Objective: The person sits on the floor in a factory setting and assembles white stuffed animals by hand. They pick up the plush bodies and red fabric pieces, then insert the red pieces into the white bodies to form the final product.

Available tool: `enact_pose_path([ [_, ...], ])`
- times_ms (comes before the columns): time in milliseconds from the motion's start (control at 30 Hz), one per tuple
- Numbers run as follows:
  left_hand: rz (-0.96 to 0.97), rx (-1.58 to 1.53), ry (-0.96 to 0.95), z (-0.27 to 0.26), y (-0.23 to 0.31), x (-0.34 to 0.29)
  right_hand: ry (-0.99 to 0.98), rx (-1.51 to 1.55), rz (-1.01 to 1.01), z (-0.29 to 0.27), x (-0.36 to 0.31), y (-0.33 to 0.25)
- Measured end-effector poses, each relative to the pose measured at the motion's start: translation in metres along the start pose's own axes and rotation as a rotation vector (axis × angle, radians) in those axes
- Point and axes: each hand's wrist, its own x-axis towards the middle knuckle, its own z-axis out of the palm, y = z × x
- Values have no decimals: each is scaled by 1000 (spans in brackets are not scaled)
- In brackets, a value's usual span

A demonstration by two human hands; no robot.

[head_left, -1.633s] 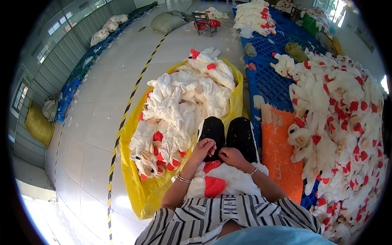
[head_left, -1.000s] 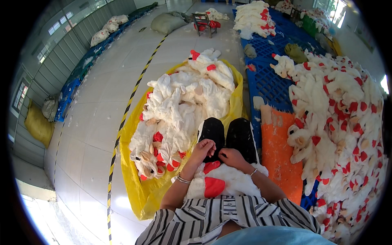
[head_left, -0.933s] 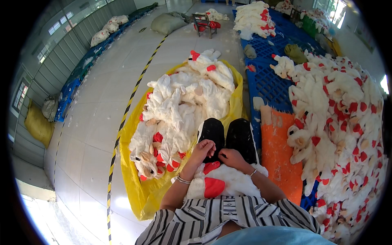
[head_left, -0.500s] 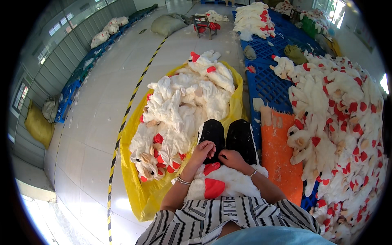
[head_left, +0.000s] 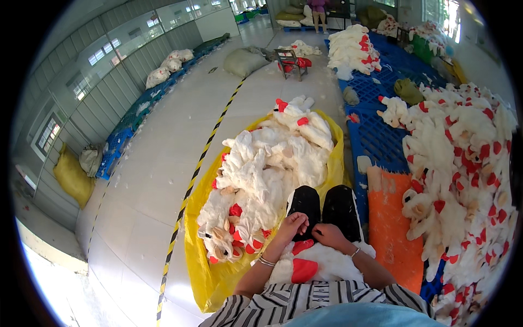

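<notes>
From the hands, one great heap of white-and-red plush skins (head_left: 463, 131) spreads at two o'clock, one yellow sheet (head_left: 204, 289) bearing a second heap (head_left: 272, 174) at eleven, one orange mat (head_left: 395, 223) at three, one white plush piece (head_left: 335, 262) on the lap at six; left hand (head_left: 293, 224) and right hand (head_left: 331, 237) hover just apart, fingers curled, pinching anything or not I cannot tell; since earlier, the view has tipped up, showing more of one distant person (head_left: 318, 12) at twelve
</notes>
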Motion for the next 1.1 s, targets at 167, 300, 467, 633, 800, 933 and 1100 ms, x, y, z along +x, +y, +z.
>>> enact_pose_path([
  [167,4,23,15,1,2,-3,-5,1,-3,1,0,0],
  [300,13,16,-6,0,-1,0,-14,13,-2,1,0,1],
  [467,15,65,4,3,2,-2,2,12,-9,3,-1,2],
  [633,31,86,3,4,2,-4,-9,3,-1,2,1,1],
  [800,20,86,2,2,-2,1,-6,14,-18,3,1,5],
  [933,3,86,-4,1,-1,0,-5,14,-19,3,0,3],
  [1100,-6,48,2,2,-1,1,-3,3,-23,1,0,4],
])
